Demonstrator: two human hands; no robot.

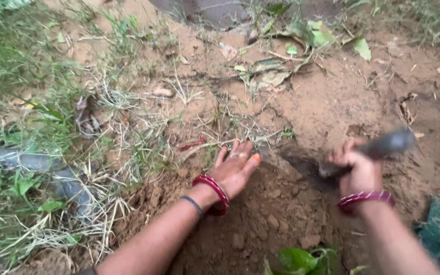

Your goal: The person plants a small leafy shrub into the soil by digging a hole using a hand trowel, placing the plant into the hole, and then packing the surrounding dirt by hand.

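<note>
While the right hand grips a blurred digging tool at the hole, the left hand rests open on loose soil; the hole looks shallow, with digging barely underway.

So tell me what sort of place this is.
Likely a garden or yard patch outdoors: bare reddish soil, dry grass and fallen leaves. The right hand digs with a hand tool.

— What's underfoot?
— Bare reddish-brown soil, dug loose into clods.
— And lying on it?
— Dry grass stalks, fallen leaves, and 1 grey pipe on the left.
</note>
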